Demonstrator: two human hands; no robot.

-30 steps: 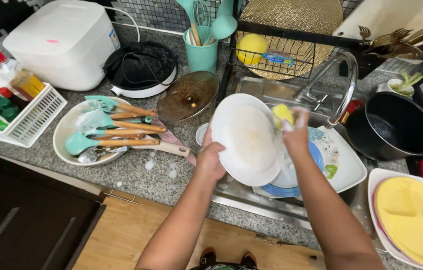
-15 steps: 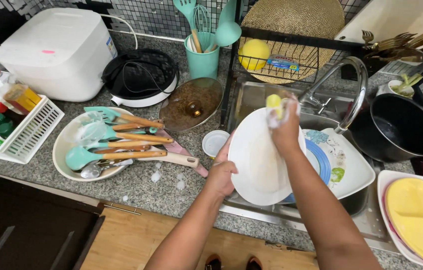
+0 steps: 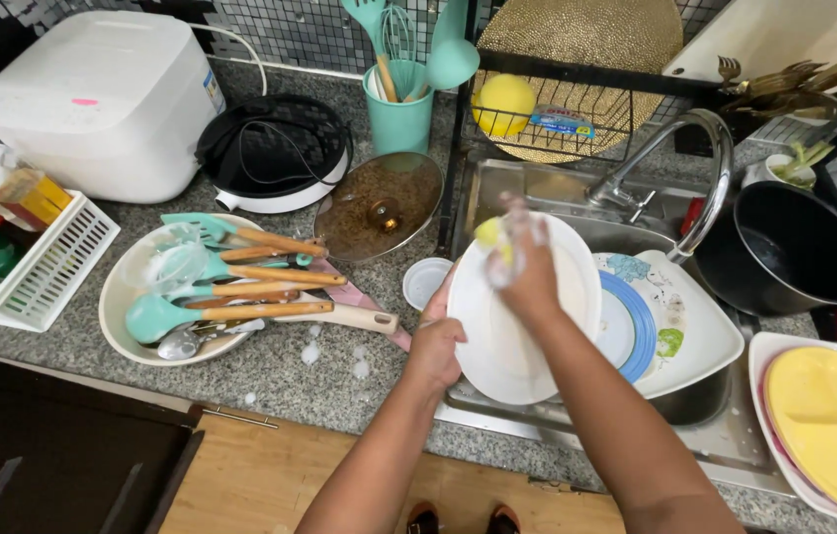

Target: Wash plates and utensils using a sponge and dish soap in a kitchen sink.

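Currently L hand [image 3: 435, 346] clamps white plate [image 3: 522, 321] at its left rim, tilted over sink [image 3: 576, 203]; R hand [image 3: 520, 265] closed on yellow sponge [image 3: 489, 233], pressed on plate's upper face, nearer the far rim

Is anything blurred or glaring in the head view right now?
Head view: the right hand with its soapy yellow sponge is motion-blurred; the left hand and white plate stay sharp; light is even, with mild glare on the faucet.
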